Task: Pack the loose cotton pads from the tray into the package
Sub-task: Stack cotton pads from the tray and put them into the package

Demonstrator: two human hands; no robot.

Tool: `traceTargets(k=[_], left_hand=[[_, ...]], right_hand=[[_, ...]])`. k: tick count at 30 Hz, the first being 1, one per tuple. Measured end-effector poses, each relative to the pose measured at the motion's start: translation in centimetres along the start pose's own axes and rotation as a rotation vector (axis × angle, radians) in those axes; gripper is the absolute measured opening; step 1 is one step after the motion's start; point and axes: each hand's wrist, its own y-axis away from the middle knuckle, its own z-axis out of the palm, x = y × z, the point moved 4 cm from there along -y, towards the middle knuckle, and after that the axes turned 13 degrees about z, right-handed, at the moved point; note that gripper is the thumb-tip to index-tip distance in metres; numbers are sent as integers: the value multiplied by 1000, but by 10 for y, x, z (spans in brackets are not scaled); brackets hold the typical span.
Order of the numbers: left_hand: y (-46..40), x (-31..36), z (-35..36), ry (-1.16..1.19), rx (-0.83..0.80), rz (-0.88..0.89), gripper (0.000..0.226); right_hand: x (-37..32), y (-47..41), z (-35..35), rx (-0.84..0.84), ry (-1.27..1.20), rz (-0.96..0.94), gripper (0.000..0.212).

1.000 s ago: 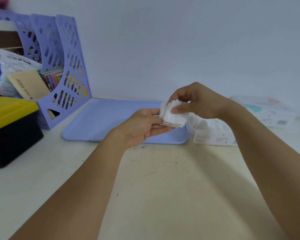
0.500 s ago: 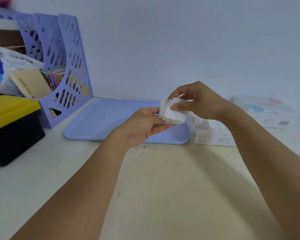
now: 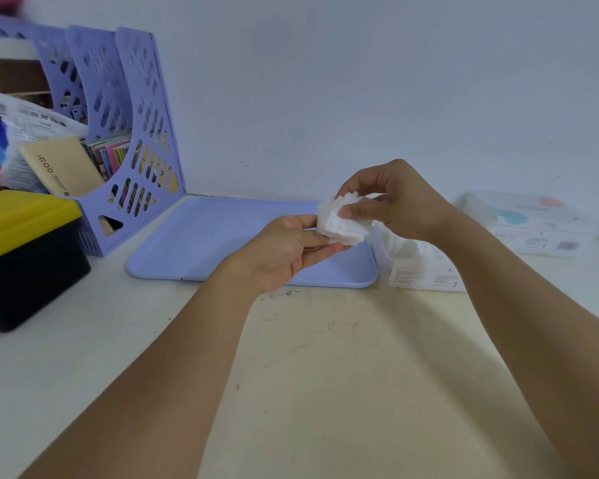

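The stack of cotton pads (image 3: 343, 219) is held in the air over the near right corner of the lilac tray (image 3: 204, 236), its edges fanned and uneven. The right hand (image 3: 395, 202) grips it from two o'clock, thumb pressed on the near face. The left hand (image 3: 291, 250) supports it from seven o'clock with straight, relaxed fingers. The package (image 3: 419, 261) lies on the table at four o'clock of the stack, nearer the right hand, white pads showing at its mouth. The tray's visible floor carries no pads. At nine o'clock stands a lilac file rack (image 3: 132, 133) with booklets, beside a yellow-lidded black box (image 3: 25, 243).
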Motion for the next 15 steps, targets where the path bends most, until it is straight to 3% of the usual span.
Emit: traceTargets(k=[6, 15], left_hand=[[-1, 0, -4, 85, 39, -25, 35], [1, 1, 1, -40, -4, -32, 30]], right_hand=[[-12, 4, -10, -40, -32, -24, 13], [-16, 13, -19, -234, -113, 54, 16]])
